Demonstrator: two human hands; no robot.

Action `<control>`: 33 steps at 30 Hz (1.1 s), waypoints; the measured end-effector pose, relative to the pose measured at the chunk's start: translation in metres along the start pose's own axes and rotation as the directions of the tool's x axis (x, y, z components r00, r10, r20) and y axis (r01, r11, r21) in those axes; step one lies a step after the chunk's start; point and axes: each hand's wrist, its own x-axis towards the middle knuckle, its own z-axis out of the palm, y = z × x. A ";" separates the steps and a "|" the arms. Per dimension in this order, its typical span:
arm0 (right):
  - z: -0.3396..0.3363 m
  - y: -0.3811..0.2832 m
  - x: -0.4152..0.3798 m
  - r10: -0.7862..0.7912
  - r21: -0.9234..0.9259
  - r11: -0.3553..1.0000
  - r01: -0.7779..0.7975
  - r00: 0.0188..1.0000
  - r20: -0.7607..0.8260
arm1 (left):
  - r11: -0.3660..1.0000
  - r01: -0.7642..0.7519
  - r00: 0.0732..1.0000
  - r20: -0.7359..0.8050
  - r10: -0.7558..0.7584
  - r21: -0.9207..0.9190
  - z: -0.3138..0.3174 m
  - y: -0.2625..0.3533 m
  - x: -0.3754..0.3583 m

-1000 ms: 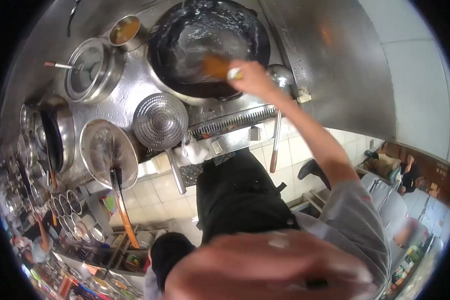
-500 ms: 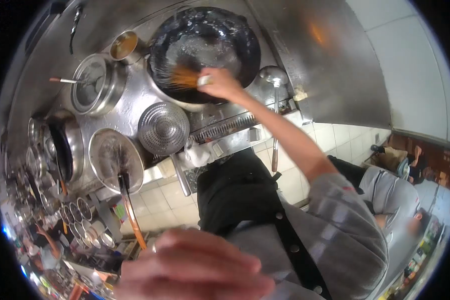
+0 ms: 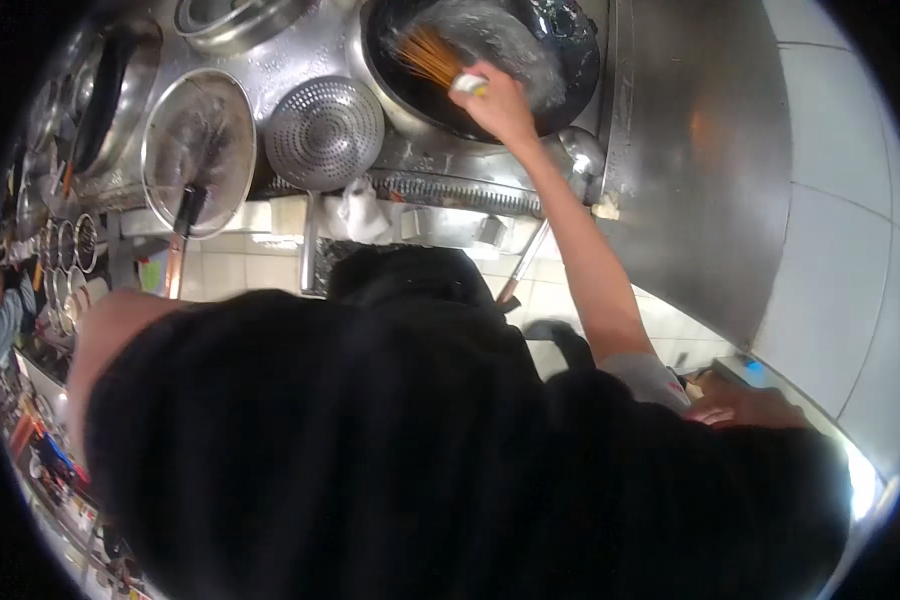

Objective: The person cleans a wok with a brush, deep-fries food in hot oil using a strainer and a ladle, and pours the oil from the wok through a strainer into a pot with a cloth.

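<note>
My right hand (image 3: 492, 98) is closed round a bamboo wok brush (image 3: 428, 55), a white band showing at the grip. The brush's splayed bristles are inside a large black wok (image 3: 580, 70), where water is swirling. A broad stretch of black cloth (image 3: 450, 450) fills the lower view close to the camera; it looks like a sleeve on my raised left arm. Past its right end shows part of a hand (image 3: 745, 405), apparently my left hand, its fingers mostly hidden. A ladle (image 3: 578, 152) rests at the wok's lower right, its handle sticking out over the stove edge.
Left of the wok lie a perforated skimmer (image 3: 325, 132) and a round fine strainer (image 3: 200, 150). A white cloth (image 3: 362, 212) sits at the stove's front edge. Metal pots (image 3: 240, 22) stand at upper left. A steel panel (image 3: 705, 140) rises at right. Another person (image 3: 8, 312) is at far left.
The view has shifted, so the wok appears higher and further right. My left hand has left the bottom centre, and black cloth now covers my torso. My right hand still holds the brush.
</note>
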 end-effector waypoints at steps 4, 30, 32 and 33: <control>-0.053 0.051 0.009 -0.003 -0.454 0.891 -0.027 0.998 -0.067 | 1.000 -0.023 1.000 0.008 0.023 0.016 0.003 -0.009 0.003; 0.037 0.011 0.060 0.043 0.236 0.971 -0.019 0.994 -0.099 | 0.984 0.117 0.993 -0.049 -0.111 0.133 -0.009 -0.018 -0.012; 0.013 -0.002 0.017 -0.032 0.166 0.985 0.039 0.999 -0.042 | 0.948 0.309 0.934 -0.211 -0.287 0.076 -0.024 -0.043 -0.035; 0.002 0.014 0.010 -0.066 0.136 0.988 0.067 0.998 -0.012 | 0.882 0.466 0.811 -0.368 -0.455 -0.065 -0.026 -0.072 -0.053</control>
